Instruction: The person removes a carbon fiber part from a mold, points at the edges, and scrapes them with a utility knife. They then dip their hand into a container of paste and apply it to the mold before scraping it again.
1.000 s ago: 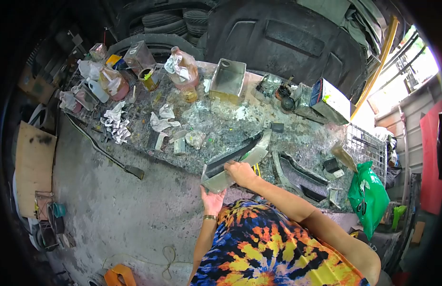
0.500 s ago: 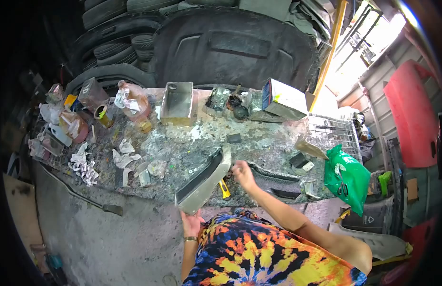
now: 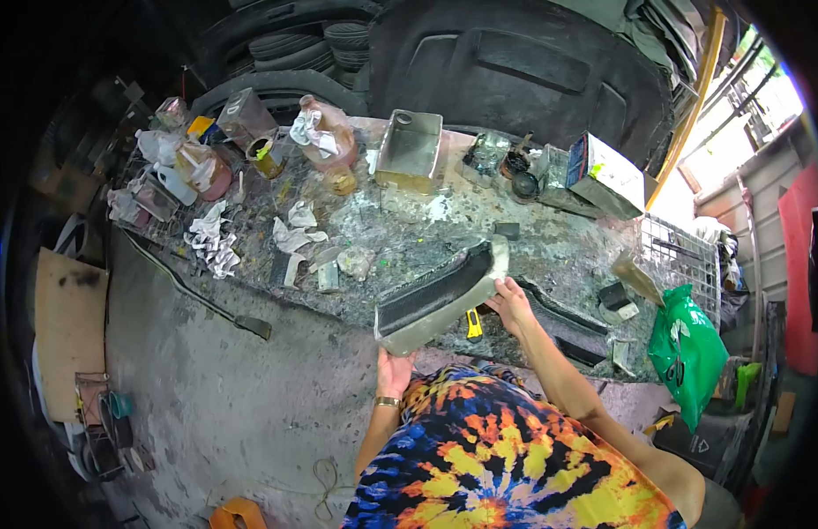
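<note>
A bent, trough-like mould (image 3: 448, 309) with a pale grey-beige outer wall and a dark, woven-looking lining is held at the table's front edge. My left hand (image 3: 395, 375) grips its lower left end from beneath, with the fingers partly hidden behind it. At the right end, my right hand (image 3: 513, 306) has its thumb and fingers closed on the pale side wall. Just below the mould lies a yellow utility knife (image 3: 474, 325). Another dark, mesh-textured piece (image 3: 563, 310) rests on the table right of my right hand.
On the stained worktable (image 3: 356, 234) stand a metal tin (image 3: 410, 150), a jug of pinkish liquid (image 3: 325, 132) and a box (image 3: 606, 175). Crumpled paper (image 3: 213, 240) lies at left. A green plastic bag (image 3: 687, 353) with scissors hangs over the right edge.
My right hand, apart from the mould before, now grips its right end. The mould has tilted flatter. The view has swung left, so the table appears further right.
</note>
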Tool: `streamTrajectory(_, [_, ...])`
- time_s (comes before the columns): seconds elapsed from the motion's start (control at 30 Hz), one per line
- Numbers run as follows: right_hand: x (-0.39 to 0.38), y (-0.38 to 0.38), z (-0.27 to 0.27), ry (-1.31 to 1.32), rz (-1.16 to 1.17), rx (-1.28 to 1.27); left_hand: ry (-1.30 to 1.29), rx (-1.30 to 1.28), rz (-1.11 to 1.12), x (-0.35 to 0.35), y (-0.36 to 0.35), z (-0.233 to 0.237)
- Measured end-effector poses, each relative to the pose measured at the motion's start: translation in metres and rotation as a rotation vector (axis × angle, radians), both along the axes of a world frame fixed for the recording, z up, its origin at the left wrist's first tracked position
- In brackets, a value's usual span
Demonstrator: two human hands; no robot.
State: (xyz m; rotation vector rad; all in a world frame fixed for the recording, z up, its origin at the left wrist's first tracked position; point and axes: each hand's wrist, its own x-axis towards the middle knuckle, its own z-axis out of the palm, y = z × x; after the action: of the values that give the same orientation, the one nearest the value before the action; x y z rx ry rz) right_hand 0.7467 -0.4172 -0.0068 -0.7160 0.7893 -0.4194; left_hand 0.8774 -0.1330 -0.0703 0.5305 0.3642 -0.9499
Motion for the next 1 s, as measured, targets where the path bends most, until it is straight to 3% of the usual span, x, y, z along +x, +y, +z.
streamTrajectory(0.13, [-0.024, 0.017, 0.048, -0.197, -0.014, -0.095, -0.063, 0.064, 0.032, -0.003, 0.008, -0.007])
streamTrajectory(0.17, [-0.027, 0.02, 0.064, -0.219, 0.0, -0.13, -0.107, 0.028, -0.041, -0.001, 0.013, -0.025])
streamTrajectory(0.27, [-0.035, 0.03, 0.099, -0.265, 0.008, -0.226, -0.136, -0.067, -0.139, 0.002, 0.02, -0.017])
streamTrajectory(0.67, [-0.047, 0.036, 0.142, -0.323, 0.02, -0.409, -0.162, -0.021, 0.0, -0.008, 0.025, 0.037])
streamTrajectory(0.83, [-0.044, 0.046, 0.149, -0.284, -0.05, -0.449, -0.195, -0.004, 0.075, -0.005, 0.018, 0.069])
streamTrajectory(1.0, [-0.043, 0.053, 0.144, -0.284, -0.065, -0.438, -0.234, 0.006, 0.184, 0.003, 0.004, 0.138])
